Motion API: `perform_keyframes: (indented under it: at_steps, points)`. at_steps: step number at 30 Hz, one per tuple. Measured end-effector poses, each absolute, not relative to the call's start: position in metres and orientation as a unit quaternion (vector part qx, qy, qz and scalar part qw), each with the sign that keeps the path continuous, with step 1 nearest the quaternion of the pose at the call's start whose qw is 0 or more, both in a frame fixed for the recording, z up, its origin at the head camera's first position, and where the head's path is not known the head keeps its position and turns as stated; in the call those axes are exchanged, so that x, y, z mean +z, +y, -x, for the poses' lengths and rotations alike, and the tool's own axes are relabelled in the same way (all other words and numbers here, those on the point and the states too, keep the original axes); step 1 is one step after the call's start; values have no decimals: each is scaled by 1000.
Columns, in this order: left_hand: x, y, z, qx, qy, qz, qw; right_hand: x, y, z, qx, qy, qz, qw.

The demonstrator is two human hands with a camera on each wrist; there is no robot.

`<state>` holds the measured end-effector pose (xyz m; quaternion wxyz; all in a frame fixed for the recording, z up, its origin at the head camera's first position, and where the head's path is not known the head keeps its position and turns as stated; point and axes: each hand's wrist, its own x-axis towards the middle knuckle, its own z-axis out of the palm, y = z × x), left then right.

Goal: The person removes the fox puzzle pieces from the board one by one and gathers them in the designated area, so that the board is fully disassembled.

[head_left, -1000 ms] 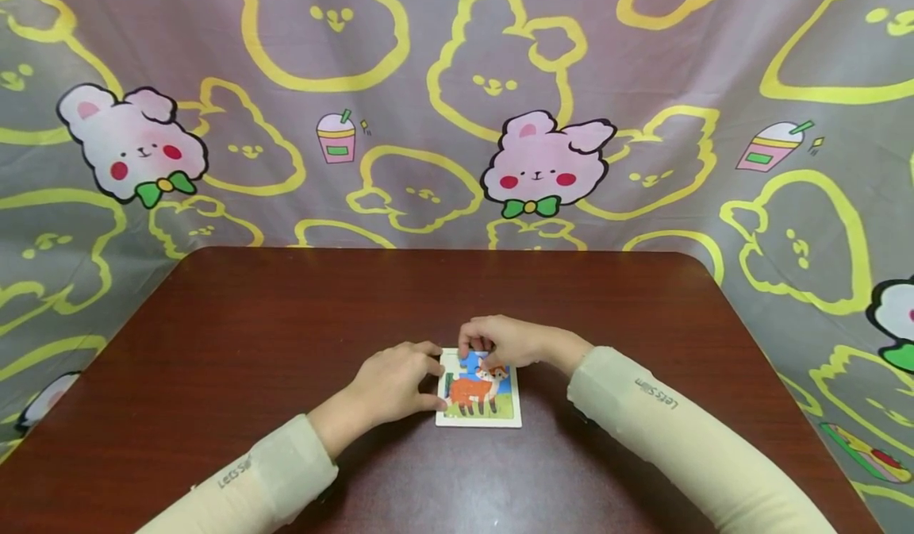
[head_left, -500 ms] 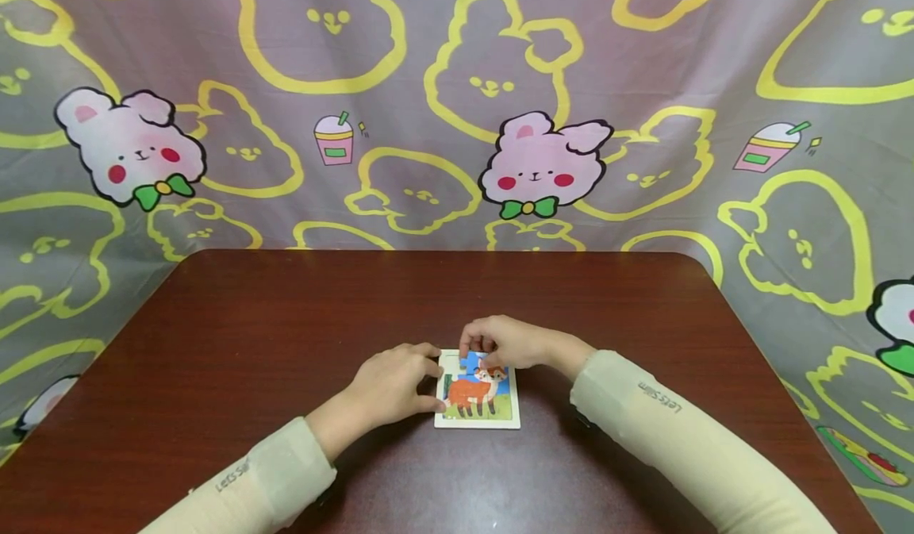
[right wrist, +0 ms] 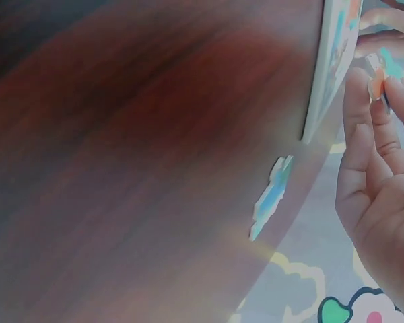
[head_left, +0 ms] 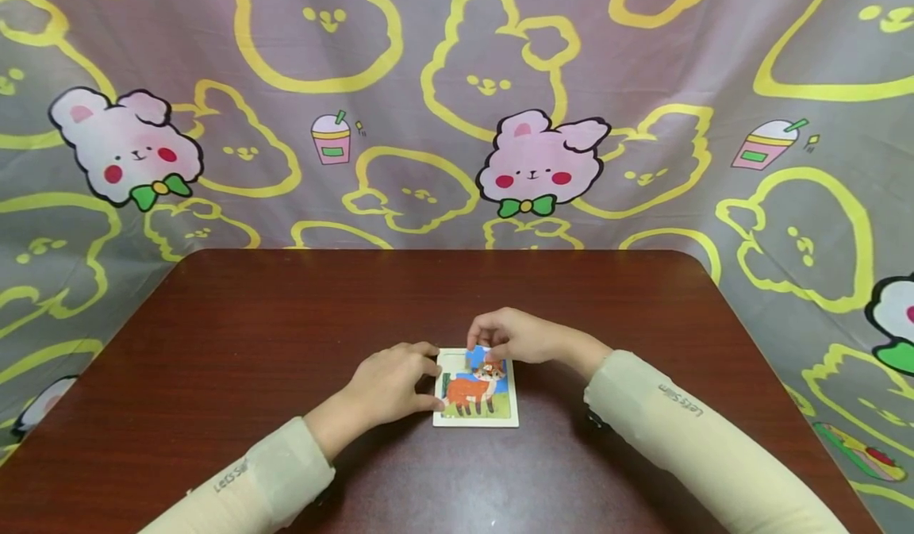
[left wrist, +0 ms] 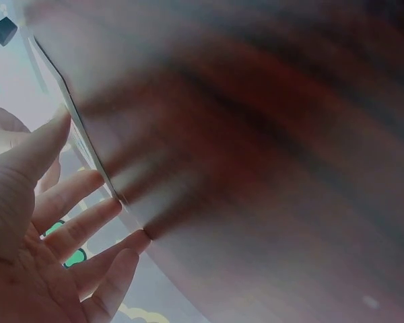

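Note:
A jigsaw puzzle board with a cream rim lies on the table; its picture shows an orange fox on grass under blue. The upper left of the picture is bare cream. My left hand rests at the board's left side, thumb and fingertips touching its edge, as the left wrist view also shows. Over the upper part of the board, my right hand pinches a blue and orange puzzle piece between thumb and fingers. In the right wrist view that puzzle piece is tilted up, clear of the board.
A loose blue and green puzzle piece lies on the table near the board in the right wrist view; the right hand hides it in the head view. Behind the dark red-brown table hangs a cartoon-patterned curtain.
My right hand has drawn slightly back and to the right, lifting the pinched puzzle piece off the board. The left hand stays at the board's edge.

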<state>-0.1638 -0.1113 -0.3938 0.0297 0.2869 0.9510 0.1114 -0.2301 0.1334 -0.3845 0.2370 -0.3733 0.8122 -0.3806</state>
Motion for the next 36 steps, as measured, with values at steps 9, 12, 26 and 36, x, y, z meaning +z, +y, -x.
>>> perform_keyframes:
  at_steps: [9,12,26,36]
  points:
    - [-395,-112,164,110,951,-286,24,-389,147,228,-384,810,375,235]
    - [-395,-112,164,110,952,-286,23,-391,152,229,-392,807,372,237]
    - [-394,-112,163,106,953,-284,25,-387,177,229,-396,820,341,231]
    - [-393,-111,163,107,953,-284,30,-388,195,230,-398,829,334,208]
